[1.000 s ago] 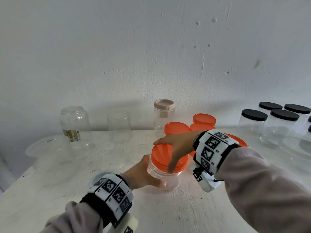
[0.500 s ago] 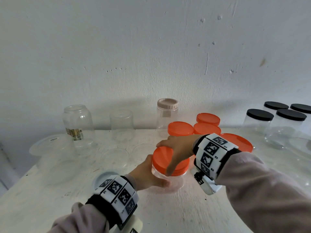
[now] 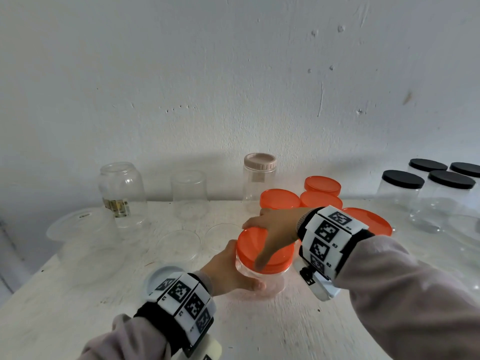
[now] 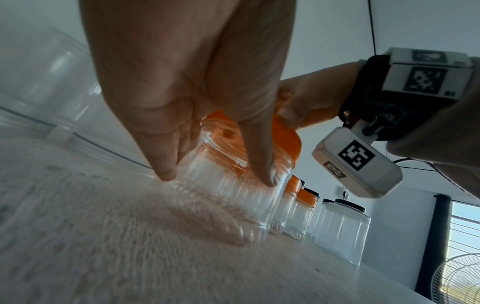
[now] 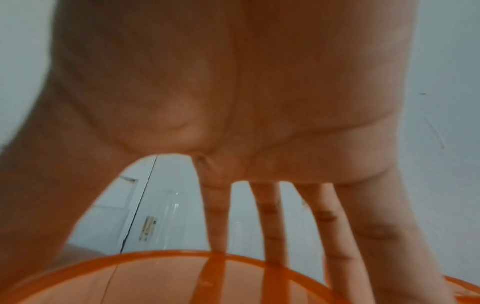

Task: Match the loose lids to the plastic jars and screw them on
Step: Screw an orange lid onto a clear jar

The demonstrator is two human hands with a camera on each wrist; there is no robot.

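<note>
Orange lid [image 3: 263,252] seated on top of clear ribbed jar [image 3: 259,279], upright on white table [image 3: 298,333], near the front edge and roughly midway between both forearms. Right hand [image 3: 275,227] spread over lid from above and from the right, thumb down the near rim, fingers [image 5: 270,222] reaching across the top to the far rim; clamped around the lid, not flat on it. Left hand [image 3: 228,274] wrapped around jar wall from the left, below the lid, thumb across the near face, fingers [image 4: 161,156] on the far side; gripping the jar body. Hands close together, one above the other, wrists angled in from either side, both wearing white bands with black square markers.

Just behind the right hand: three more orange-lidded jars [image 3: 279,200] in a cluster, plus a wider orange lid [image 3: 374,220] partly hidden by the right wrist band. Farther back against the wall: tall jar with beige cap [image 3: 259,178], uncapped clear cup-like jar [image 3: 189,193], uncapped glass jar with a label strip [image 3: 120,193]. Far right: group of black-lidded jars [image 3: 402,193]. Left of the held jar: two clear loose lids [image 3: 179,242] flat on the table, a large translucent tub [image 3: 83,229] farther left, and a pale round lid [image 3: 161,276] partly under the left wrist band.
</note>
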